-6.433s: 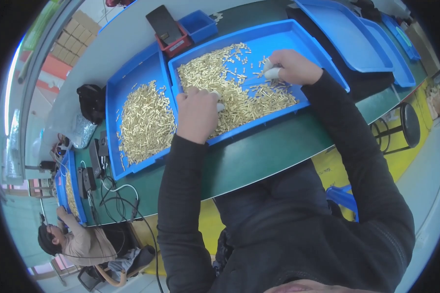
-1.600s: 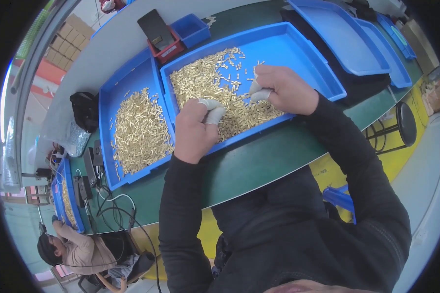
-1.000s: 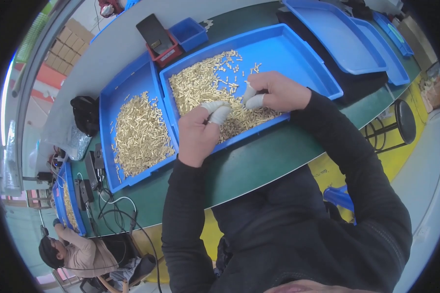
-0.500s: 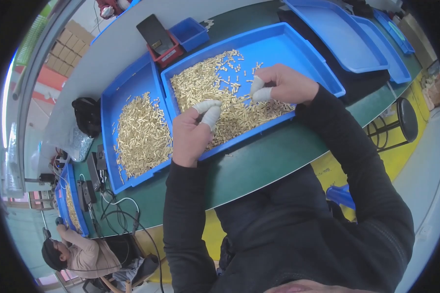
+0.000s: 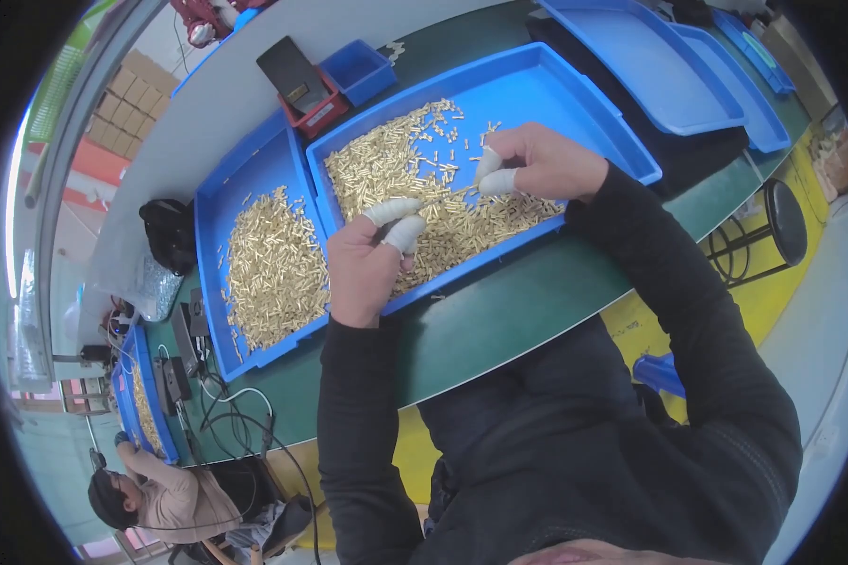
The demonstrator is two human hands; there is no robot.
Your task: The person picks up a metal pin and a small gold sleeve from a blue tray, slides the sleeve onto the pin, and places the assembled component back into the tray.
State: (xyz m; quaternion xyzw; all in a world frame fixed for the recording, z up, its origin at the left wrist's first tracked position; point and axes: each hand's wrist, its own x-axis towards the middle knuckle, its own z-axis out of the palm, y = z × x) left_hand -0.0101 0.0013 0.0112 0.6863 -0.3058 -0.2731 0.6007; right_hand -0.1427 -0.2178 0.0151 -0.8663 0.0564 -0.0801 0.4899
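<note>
Over the larger blue tray (image 5: 556, 89), my left hand (image 5: 363, 273) has its thumb and index finger pressed together, both in white finger cots. My right hand (image 5: 546, 165) faces it from the right in a similar pinch, also with white cots on thumb and index finger. The two sets of fingertips are a short gap apart. Any small piece at the fingertips blends into the pile and cannot be made out. Below them spreads a heap of small brass-coloured pins (image 5: 377, 160), with several loose ones scattered toward the tray's bare right side.
Left of this tray, a second blue tray (image 5: 219, 193) holds another brass pile (image 5: 273, 268). Behind are a red bin (image 5: 320, 115) with a dark box, and a small blue bin (image 5: 363, 75). Cables (image 5: 240, 414) hang off the green table's edge. A co-worker (image 5: 174, 499) sits at far left.
The view has shifted slightly. Both hands stay in nearly the same pinched pose above the heap, with no clear pick-up or release.
</note>
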